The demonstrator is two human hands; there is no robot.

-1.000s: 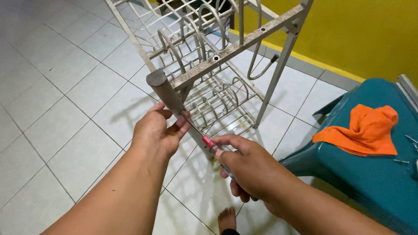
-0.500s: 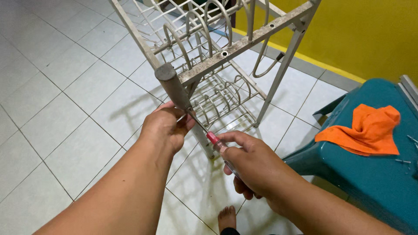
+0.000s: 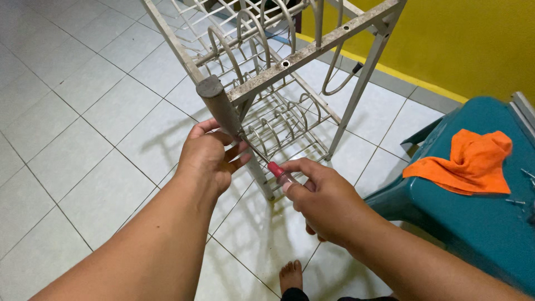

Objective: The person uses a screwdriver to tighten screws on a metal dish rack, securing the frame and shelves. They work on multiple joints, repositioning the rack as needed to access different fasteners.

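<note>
Tiled floor point(image 3: 67, 139) underneath everything. Standing on it, a white metal wire rack point(image 3: 278, 78), rusty in spots, with curved dividers holding nothing visible. Right of the rack, a teal plastic stool point(image 3: 473, 223) carrying a crumpled orange cloth point(image 3: 465, 161) and a few small screws point(image 3: 526, 174) near its far edge. At the rack's near corner, left hand point(image 3: 209, 156) wrapped closed around the grey-capped post point(image 3: 220, 108). Just right of that post, right hand point(image 3: 326, 200) closed on a screwdriver point(image 3: 276, 170) with a red and clear handle, shaft angled up to the post. Below the rack, bare toes point(image 3: 291, 274).
</note>
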